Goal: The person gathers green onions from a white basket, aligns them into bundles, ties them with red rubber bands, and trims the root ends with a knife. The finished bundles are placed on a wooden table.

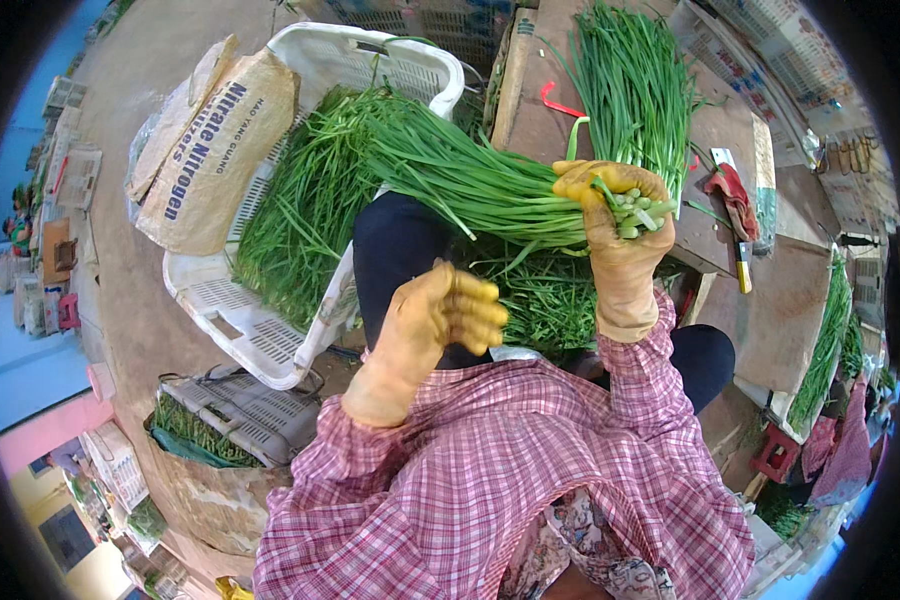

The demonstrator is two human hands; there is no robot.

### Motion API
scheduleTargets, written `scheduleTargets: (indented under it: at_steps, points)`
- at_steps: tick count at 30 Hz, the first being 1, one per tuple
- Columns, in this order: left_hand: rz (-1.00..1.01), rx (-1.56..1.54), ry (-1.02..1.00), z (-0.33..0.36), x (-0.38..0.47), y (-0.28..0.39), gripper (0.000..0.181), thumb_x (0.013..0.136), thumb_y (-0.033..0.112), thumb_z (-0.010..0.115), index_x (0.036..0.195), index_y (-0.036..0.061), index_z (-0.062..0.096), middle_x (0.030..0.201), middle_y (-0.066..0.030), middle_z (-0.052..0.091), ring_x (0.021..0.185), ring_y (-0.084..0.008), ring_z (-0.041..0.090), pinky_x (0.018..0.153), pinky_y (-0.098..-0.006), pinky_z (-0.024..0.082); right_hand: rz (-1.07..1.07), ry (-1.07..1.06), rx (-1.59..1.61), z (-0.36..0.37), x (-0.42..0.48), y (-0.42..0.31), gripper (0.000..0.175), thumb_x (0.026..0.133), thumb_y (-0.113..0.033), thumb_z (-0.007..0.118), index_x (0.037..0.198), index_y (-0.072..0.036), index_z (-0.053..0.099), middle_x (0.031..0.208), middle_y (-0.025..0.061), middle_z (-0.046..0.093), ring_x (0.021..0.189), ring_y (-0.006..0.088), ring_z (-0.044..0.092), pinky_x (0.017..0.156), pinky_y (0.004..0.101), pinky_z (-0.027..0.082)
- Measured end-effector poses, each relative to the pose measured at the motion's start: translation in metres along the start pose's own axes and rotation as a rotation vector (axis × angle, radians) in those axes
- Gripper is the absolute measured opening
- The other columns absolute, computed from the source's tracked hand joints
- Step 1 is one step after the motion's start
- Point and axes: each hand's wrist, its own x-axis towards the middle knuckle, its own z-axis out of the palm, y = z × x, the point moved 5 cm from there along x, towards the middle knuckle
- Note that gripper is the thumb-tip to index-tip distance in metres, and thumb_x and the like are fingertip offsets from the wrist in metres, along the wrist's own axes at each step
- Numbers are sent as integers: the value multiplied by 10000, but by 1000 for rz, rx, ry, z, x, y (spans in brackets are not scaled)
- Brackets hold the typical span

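My right hand (615, 202), in a yellow-coated work glove, grips a bunch of long green leaves, seemingly garlic chives (487, 187), around its pale stem ends. The leafy part stretches left over my knee to the white plastic crate (251, 330). My left hand (442, 322), gloved alike, hovers before my torso below the bunch, empty and with its fingers loosely bent. Inside the crate lies a heap of loose greens (307, 202). A second bunch of chives (634, 90) rests on the brown board (544, 139) beyond my right hand.
On the board are a red strip (559, 103), a red cloth (731, 199) and a knife with a yellow-and-black handle (743, 270). A printed sack (217, 157) drapes over the crate's left side. Loose leaves (547, 307) lie between my knees. Another crate (247, 412) stands lower left.
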Motion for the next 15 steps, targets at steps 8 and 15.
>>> scheduleTargets:
  at_steps: [8, 15]
  points:
    - [959, 1696, 494, 17, 12, 74, 241, 854, 39, 776, 1085, 30, 708, 1059, -125, 735, 933, -240, 733, 743, -313, 581, 39, -71, 26, 9, -4, -3, 282, 906, 89, 730, 1133, 20, 578, 1055, 207, 739, 974, 251, 749, 883, 353, 606]
    - [897, 751, 446, -33, 19, 116, 104, 953, 104, 745, 1026, 39, 712, 965, -68, 747, 814, -125, 715, 639, -258, 534, 137, 18, -46, 2, 5, -4, 269, 927, 111, 674, 1165, 28, 581, 1072, 212, 743, 948, 237, 751, 872, 334, 603]
